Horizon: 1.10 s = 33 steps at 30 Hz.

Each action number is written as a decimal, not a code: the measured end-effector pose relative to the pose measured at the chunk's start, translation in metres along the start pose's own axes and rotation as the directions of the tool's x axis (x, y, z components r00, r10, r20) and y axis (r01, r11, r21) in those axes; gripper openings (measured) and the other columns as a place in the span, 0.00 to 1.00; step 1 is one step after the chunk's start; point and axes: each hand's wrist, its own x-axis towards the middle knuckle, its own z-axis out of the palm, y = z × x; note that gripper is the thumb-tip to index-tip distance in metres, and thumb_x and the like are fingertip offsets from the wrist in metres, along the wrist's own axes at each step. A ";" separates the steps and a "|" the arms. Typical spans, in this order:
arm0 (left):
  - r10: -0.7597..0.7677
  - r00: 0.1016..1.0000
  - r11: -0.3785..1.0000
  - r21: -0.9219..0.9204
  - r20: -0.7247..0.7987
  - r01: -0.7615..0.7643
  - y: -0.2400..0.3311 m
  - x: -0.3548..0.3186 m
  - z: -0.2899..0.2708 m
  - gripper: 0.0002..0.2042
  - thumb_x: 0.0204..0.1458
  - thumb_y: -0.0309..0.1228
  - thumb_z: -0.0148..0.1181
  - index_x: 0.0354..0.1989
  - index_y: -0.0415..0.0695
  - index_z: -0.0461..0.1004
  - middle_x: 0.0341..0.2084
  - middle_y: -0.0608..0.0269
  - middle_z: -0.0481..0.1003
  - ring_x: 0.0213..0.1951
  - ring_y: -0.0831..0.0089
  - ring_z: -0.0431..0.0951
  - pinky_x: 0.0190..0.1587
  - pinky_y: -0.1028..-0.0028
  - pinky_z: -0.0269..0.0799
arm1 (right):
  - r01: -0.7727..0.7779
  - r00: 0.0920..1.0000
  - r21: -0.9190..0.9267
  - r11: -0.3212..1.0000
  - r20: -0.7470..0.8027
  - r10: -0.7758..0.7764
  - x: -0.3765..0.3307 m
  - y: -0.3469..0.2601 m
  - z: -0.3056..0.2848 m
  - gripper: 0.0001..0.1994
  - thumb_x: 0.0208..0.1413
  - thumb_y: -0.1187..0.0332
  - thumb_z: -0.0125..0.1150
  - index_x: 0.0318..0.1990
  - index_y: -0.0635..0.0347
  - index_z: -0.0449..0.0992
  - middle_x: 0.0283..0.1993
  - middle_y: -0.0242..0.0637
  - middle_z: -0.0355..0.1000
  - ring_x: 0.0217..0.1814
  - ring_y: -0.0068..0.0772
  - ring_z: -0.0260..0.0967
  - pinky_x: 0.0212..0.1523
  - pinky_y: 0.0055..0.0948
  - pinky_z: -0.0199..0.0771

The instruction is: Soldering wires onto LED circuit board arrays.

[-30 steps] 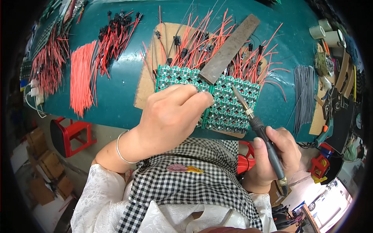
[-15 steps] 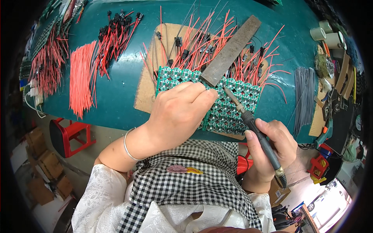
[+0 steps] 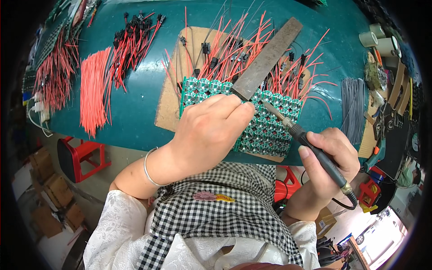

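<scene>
My right hand (image 3: 332, 157) grips a soldering iron (image 3: 317, 155) by its dark handle, the metal tip slanting up-left onto a panel of small green circuit boards (image 3: 270, 130). Over the panel's left part, my left hand (image 3: 213, 128) is closed, thumb and fingers pressed together close to the tip. Whatever it pinches is hidden under the fingers. A flat grey metal bar (image 3: 270, 56) lies diagonally across the panel's far edge, its near end just beyond my left fingertips. Red and black wires with black connectors (image 3: 220, 58) fan out from the panel's far side.
Beneath the panel is a brown board (image 3: 166, 108) on the green table (image 3: 144, 90). Bundles of red wires (image 3: 95, 90) and connector leads (image 3: 135, 42) lie to the left. Grey wires (image 3: 353, 110) lie right, near white spools (image 3: 387, 46) and tools. A red stool (image 3: 83, 157) stands below.
My right hand has shifted right with the soldering iron, which now lies at a flatter slant, its tip slightly right of before. My left hand has barely moved.
</scene>
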 end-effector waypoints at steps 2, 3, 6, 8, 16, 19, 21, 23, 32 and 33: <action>-0.003 1.000 1.000 0.010 0.011 0.003 -0.001 -0.001 0.002 0.09 0.48 0.20 0.72 0.37 0.40 0.80 0.25 0.59 0.76 0.27 0.61 0.78 0.29 0.64 0.74 | -0.010 1.000 0.001 1.000 0.011 0.010 0.003 0.001 0.001 0.15 0.35 0.82 0.75 0.36 0.71 0.86 0.24 0.39 0.75 0.23 0.28 0.70 0.24 0.25 0.64; -0.005 1.000 1.000 0.013 0.011 0.005 -0.001 0.000 0.002 0.09 0.48 0.20 0.72 0.37 0.40 0.80 0.25 0.59 0.75 0.27 0.60 0.78 0.29 0.64 0.74 | -0.018 1.000 0.000 1.000 0.015 0.018 0.003 0.001 0.002 0.15 0.35 0.82 0.75 0.36 0.71 0.86 0.24 0.39 0.75 0.23 0.28 0.70 0.25 0.25 0.64; -0.017 1.000 1.000 0.016 0.009 0.017 -0.002 0.000 0.003 0.09 0.48 0.20 0.72 0.37 0.40 0.80 0.25 0.60 0.75 0.27 0.60 0.78 0.29 0.63 0.74 | -0.026 0.999 0.000 1.000 0.046 0.026 0.008 0.002 0.002 0.15 0.35 0.81 0.76 0.37 0.70 0.86 0.25 0.39 0.75 0.24 0.28 0.71 0.25 0.25 0.65; -0.019 1.000 1.000 0.016 0.006 0.019 -0.002 0.000 0.004 0.09 0.48 0.20 0.72 0.37 0.41 0.80 0.25 0.59 0.76 0.27 0.59 0.78 0.29 0.63 0.74 | -0.019 0.998 0.000 1.000 0.066 0.019 0.010 0.002 0.002 0.15 0.36 0.81 0.76 0.37 0.70 0.86 0.25 0.39 0.75 0.24 0.28 0.71 0.25 0.25 0.64; -0.031 0.999 0.999 -0.023 -0.015 0.030 0.003 -0.001 -0.001 0.09 0.47 0.18 0.73 0.34 0.40 0.78 0.24 0.60 0.75 0.26 0.61 0.77 0.29 0.64 0.73 | -0.056 0.998 -0.019 0.998 0.040 0.056 0.010 -0.005 -0.002 0.14 0.34 0.80 0.76 0.35 0.70 0.85 0.24 0.38 0.74 0.23 0.29 0.70 0.25 0.25 0.63; 0.006 0.998 0.998 -0.069 -0.064 -0.010 0.000 -0.004 -0.006 0.10 0.46 0.17 0.73 0.34 0.40 0.79 0.24 0.60 0.75 0.25 0.62 0.77 0.28 0.66 0.72 | -0.054 0.997 0.073 0.996 -0.055 0.058 -0.005 0.001 -0.009 0.14 0.33 0.79 0.75 0.34 0.70 0.85 0.23 0.38 0.74 0.23 0.28 0.69 0.25 0.25 0.62; 0.021 0.999 0.997 -0.079 -0.034 -0.024 -0.001 -0.009 -0.009 0.10 0.46 0.17 0.71 0.35 0.40 0.78 0.24 0.60 0.73 0.25 0.62 0.76 0.28 0.65 0.72 | -0.007 0.998 0.094 0.996 -0.058 0.013 -0.015 0.006 -0.010 0.15 0.33 0.78 0.76 0.34 0.71 0.84 0.23 0.39 0.74 0.22 0.28 0.69 0.24 0.25 0.62; -0.009 0.998 0.999 -0.040 0.064 0.011 0.005 -0.018 -0.016 0.11 0.45 0.18 0.66 0.37 0.41 0.77 0.25 0.61 0.70 0.26 0.62 0.75 0.28 0.64 0.72 | 0.016 0.999 0.121 0.993 -0.034 -0.012 -0.020 0.006 -0.005 0.14 0.34 0.78 0.76 0.34 0.71 0.84 0.23 0.39 0.74 0.21 0.28 0.69 0.23 0.25 0.62; -0.018 0.998 1.000 -0.022 0.063 0.020 0.005 -0.016 -0.011 0.11 0.46 0.16 0.72 0.37 0.38 0.81 0.24 0.59 0.74 0.25 0.62 0.76 0.27 0.65 0.72 | -0.040 0.999 0.042 0.998 0.005 0.040 -0.025 0.003 0.001 0.13 0.38 0.79 0.77 0.35 0.70 0.84 0.23 0.39 0.74 0.21 0.28 0.70 0.23 0.24 0.63; -0.019 0.998 1.000 -0.022 0.063 0.020 0.005 -0.016 -0.011 0.11 0.46 0.16 0.72 0.37 0.38 0.81 0.24 0.59 0.75 0.25 0.62 0.76 0.27 0.65 0.72 | -0.039 0.999 0.044 0.998 0.006 0.039 -0.024 0.003 0.002 0.13 0.38 0.79 0.77 0.36 0.70 0.84 0.23 0.39 0.74 0.21 0.28 0.70 0.23 0.24 0.63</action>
